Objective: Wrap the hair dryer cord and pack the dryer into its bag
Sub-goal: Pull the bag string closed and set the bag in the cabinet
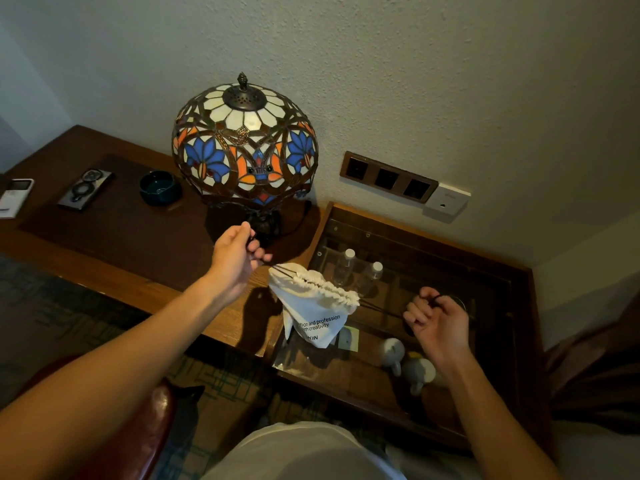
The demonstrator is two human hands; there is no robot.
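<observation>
A white cloth drawstring bag (313,311) with black printed text hangs between my hands above the glass-topped cabinet. Its mouth is gathered into tight ruffles. My left hand (235,256) grips the dark drawstring on the left side, pulled toward the lamp. My right hand (436,317) grips the other drawstring end (384,310) on the right. Both cords run taut from the bag's mouth. The hair dryer and its cord are hidden; the bag bulges as if filled.
A stained-glass lamp (244,143) stands on the wooden desk (138,244) behind my left hand. A dark ashtray (159,187), a phone (86,189) and a remote (14,197) lie at the left. The glass-topped cabinet (433,258) shows bottles and white cups. Wall sockets (388,176) sit above.
</observation>
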